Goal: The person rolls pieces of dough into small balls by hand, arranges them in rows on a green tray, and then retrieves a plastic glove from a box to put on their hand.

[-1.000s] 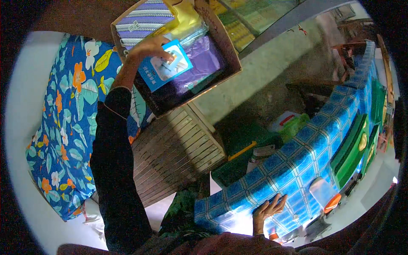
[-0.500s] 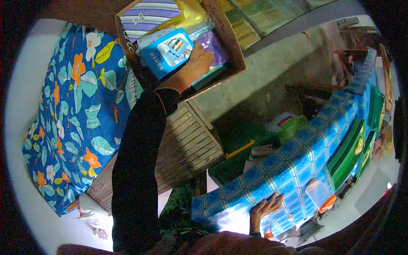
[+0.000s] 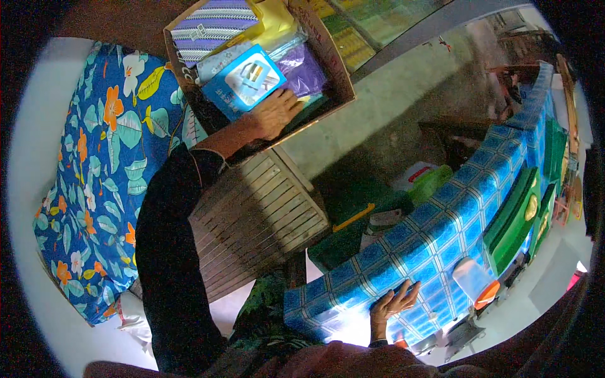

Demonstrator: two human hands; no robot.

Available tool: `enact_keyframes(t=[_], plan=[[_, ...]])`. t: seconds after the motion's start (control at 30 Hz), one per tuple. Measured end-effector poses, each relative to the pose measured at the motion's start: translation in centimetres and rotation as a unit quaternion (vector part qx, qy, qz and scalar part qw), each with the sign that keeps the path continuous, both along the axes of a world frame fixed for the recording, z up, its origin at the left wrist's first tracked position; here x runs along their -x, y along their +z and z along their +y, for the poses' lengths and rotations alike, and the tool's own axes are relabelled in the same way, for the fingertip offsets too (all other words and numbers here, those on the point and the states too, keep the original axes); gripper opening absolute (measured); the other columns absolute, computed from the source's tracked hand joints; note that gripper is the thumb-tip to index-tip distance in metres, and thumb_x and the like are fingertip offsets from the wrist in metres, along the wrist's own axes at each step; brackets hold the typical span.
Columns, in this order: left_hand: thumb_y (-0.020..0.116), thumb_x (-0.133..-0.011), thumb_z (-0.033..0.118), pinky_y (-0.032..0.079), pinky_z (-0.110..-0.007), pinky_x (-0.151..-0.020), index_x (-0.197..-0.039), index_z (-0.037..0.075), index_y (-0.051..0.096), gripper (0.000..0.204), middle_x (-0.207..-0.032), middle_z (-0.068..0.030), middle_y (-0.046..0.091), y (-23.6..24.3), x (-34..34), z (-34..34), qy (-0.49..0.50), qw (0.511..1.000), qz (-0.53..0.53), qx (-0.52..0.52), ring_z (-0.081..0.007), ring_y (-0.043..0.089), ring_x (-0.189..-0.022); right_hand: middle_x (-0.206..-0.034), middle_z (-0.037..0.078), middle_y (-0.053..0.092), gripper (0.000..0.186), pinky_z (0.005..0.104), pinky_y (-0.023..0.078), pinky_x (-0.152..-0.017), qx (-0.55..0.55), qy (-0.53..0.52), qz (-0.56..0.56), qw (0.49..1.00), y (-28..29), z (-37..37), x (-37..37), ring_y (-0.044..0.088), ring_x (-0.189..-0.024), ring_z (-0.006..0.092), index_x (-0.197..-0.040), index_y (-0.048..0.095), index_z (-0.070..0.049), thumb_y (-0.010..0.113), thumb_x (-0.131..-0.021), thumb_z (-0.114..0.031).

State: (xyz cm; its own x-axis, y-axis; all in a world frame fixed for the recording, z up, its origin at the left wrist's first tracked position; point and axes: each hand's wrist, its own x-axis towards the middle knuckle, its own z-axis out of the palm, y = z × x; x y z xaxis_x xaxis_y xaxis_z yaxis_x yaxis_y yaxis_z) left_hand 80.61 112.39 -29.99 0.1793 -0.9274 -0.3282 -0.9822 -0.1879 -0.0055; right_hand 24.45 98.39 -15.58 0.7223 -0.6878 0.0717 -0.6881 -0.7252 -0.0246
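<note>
My left hand is over the near side of a cardboard box, with its fingers loosely bent and apart beside a blue printed packet. Nothing shows gripped in it, though the fingertips' undersides are hidden. Beyond it lie a purple plastic-wrapped item, a yellow packet and a purple-and-white striped textile. My right hand rests with fingers spread on a blue checked cloth covering a table, near a clear container with an orange lid.
A slatted wooden surface lies below the box. Blue floral fabric hangs at the left. Green trays sit on the checked table at the right. A light green item shows behind the table edge, and a glass-topped case stands at the far side.
My left hand has slid down and slightly left, off the blue packet's corner to the box's near side. The forearm swung left. My right hand has stayed on the cloth.
</note>
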Motion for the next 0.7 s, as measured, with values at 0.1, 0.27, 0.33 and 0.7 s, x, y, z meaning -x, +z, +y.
enact_keyframes(t=[0.1,0.27,0.33,0.7], plan=[[0.059,-0.082,0.030,0.019,-0.049,-0.117,-0.134,-0.003,0.049,0.062,-0.140,-0.0150,0.047,-2.0,-0.7,2.1,-0.060,0.993,-0.086,0.054,-0.0351,0.036,-0.137,-0.151,0.028,0.030,0.049,0.0588,0.025,-0.106,-0.001,0.001,-0.007,1.000,0.0,0.0,0.0,0.034,-0.134,0.0440,-0.144,0.043,-0.008,0.031,-0.104,-0.035],[0.057,-0.081,0.026,0.022,-0.051,-0.117,-0.136,-0.002,0.046,0.062,-0.144,-0.0183,0.043,-2.7,0.8,-0.6,0.003,0.981,-0.192,0.030,-0.0393,0.035,-0.137,-0.151,0.027,0.030,0.050,0.0589,0.025,-0.107,0.000,-0.010,-0.007,1.000,-0.2,0.1,0.3,0.034,-0.135,0.0436,-0.144,0.043,-0.009,0.031,-0.104,-0.037],[0.058,-0.082,0.020,0.023,-0.051,-0.118,-0.131,0.000,0.052,0.053,-0.140,-0.0165,0.048,-2.0,0.4,-1.3,0.038,0.991,-0.081,0.100,-0.0397,0.038,-0.134,-0.152,0.026,0.030,0.051,0.0585,0.025,-0.107,-0.007,-0.019,0.005,1.000,-0.1,0.3,0.4,0.034,-0.135,0.0432,-0.145,0.043,-0.010,0.031,-0.104,-0.038],[0.060,-0.091,0.026,0.045,-0.047,-0.094,-0.103,-0.001,0.068,0.031,-0.109,-0.0214,0.063,6.3,-4.3,0.8,0.301,0.911,0.039,0.279,-0.0409,0.055,-0.108,-0.151,0.025,0.032,0.051,0.0540,0.025,-0.108,-0.001,-0.021,-0.025,0.999,0.3,0.1,-0.1,0.035,-0.135,0.0403,-0.139,0.051,-0.006,0.036,-0.103,-0.039]])
